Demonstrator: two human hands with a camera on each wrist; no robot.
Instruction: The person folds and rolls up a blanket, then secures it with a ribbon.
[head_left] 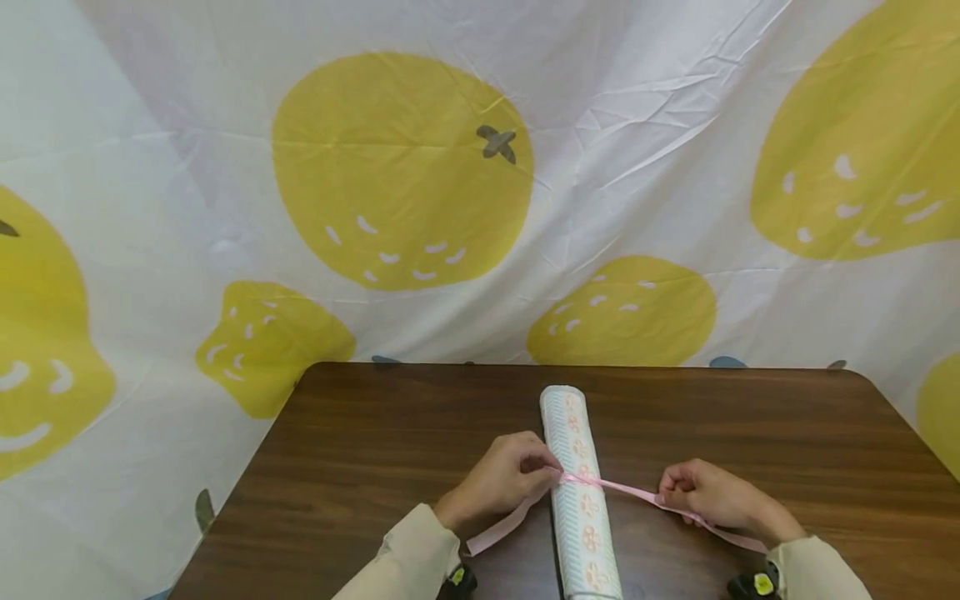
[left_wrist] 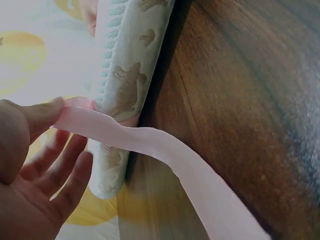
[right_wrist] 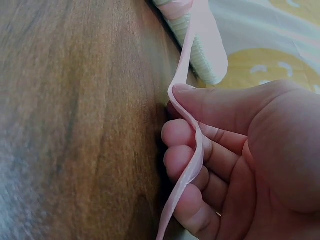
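- Nearest, right hand (head_left: 712,497): fingers curled, thumb pressing the thin pale pink satin ribbon (head_left: 626,490) against the index finger; the right wrist view shows the strip (right_wrist: 186,165) running edge-on across the fingers (right_wrist: 180,134). Risk: grip is only a light pinch on slick ribbon, so a tug could slide it out.
- Left hand (head_left: 501,479): touching the left side of the roll, thumb and fingertips pinching the ribbon where it crosses; in the left wrist view the lower fingers (left_wrist: 65,175) look relaxed. The loose tail (head_left: 498,529) trails toward the sleeve. Risk: if this pinch eases, the crossing goes slack.
- Rolled white printed paper tube with blue stripes and peach flowers (head_left: 579,492): lies lengthwise on the dark brown wooden table (head_left: 360,450), between both hands, ribbon over its middle. Risk: uneven pull from one side could roll it sideways or crease the paper; ribbon may also creep along the tube.
- Far: white backdrop cloth with yellow fruit prints (head_left: 405,167), well apart, no risk seen.
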